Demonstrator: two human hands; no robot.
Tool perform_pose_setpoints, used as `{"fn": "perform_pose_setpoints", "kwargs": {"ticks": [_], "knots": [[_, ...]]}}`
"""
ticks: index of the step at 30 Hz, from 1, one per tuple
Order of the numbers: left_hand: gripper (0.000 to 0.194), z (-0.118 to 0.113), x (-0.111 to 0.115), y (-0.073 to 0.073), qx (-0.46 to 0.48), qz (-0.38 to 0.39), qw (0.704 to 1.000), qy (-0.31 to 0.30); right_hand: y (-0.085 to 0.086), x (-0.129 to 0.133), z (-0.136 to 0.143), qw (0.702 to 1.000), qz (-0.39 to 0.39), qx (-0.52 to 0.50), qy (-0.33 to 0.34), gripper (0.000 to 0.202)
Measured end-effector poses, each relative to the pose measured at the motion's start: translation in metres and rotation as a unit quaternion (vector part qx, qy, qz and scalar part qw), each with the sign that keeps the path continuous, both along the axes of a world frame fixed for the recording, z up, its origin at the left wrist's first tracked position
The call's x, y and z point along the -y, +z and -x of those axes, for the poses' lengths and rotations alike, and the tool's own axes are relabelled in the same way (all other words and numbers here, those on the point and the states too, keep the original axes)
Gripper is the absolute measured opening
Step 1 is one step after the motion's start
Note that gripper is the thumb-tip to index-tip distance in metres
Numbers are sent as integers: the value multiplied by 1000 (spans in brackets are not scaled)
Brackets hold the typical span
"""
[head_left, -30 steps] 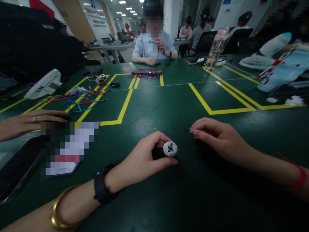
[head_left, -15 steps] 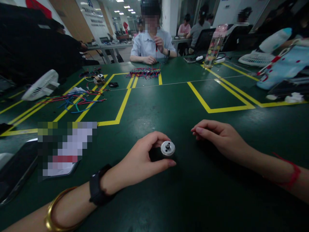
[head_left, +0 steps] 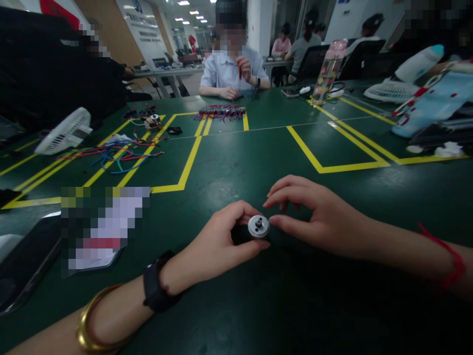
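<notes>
A green table (head_left: 229, 160) with yellow tape (head_left: 168, 188) is stretching ahead. Wires (head_left: 121, 153) are lying at left; the left hand (head_left: 218, 236) is holding a round metal part (head_left: 258, 227) between curved fingers and thumb; beside it, the right hand (head_left: 318, 214) is hovering, fingers and thumb parted, empty.

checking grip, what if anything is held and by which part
The left hand holds the round metal part around its side; the right hand holds nothing.

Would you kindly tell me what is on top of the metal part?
The metal part has a short central stub and dark holes on top; its underside is hidden, and the left hand covers part of its side.
</notes>
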State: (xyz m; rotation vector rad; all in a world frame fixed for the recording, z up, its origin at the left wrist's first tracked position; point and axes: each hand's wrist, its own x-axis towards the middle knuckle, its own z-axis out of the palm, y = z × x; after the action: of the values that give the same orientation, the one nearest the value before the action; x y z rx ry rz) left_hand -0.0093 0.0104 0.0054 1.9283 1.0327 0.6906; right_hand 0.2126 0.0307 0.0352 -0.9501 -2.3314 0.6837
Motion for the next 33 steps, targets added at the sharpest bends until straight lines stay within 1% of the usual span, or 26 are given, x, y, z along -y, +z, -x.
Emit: {"fn": "perform_pose_setpoints", "kwargs": {"ticks": [4,5,7,8,10,14,16,18,20,22,24,26,28,30,33], "knots": [[28,0,0,-2,-9,-17,1000,4,11,2,15,998,-34,-8,49,11],[28,0,0,-2,-8,-16,1000,4,13,2,15,998,-37,-17,51,8],[29,0,0,-2,-4,-4,1000,3,13,2,11,998,-45,-45,28,7],[29,0,0,-1,-3,1,1000,1,11,2,6,998,-45,-49,13,7],[28,0,0,1,-1,6,1000,-4,5,3,-6,999,-34,-26,-5,7],[27,0,1,3,-4,11,1000,-5,-15,7,-27,997,17,74,9,12],[27,0,1,3,-6,10,1000,-4,-23,9,-30,995,15,100,11,14],[27,0,1,3,-6,10,1000,-4,-26,10,-31,994,6,104,13,16],[28,0,1,3,-7,10,1000,-2,-27,10,-32,996,15,82,14,19],[28,1,1,3,-9,10,1000,-1,-26,8,-34,998,48,41,-7,24],[29,1,0,3,-9,11,1000,-2,-26,6,-38,993,105,-12,-62,26],[29,1,0,4,-8,15,1000,-5,-26,4,-42,977,162,-65,-118,24],[29,2,0,4,-9,17,1000,-8,-26,3,-44,965,196,-100,-146,24],[30,2,0,5,-12,17,1000,-10,-27,3,-45,965,195,-103,-141,22],[29,2,1,5,-16,15,1000,-9,-28,4,-43,975,169,-82,-118,20]]}}
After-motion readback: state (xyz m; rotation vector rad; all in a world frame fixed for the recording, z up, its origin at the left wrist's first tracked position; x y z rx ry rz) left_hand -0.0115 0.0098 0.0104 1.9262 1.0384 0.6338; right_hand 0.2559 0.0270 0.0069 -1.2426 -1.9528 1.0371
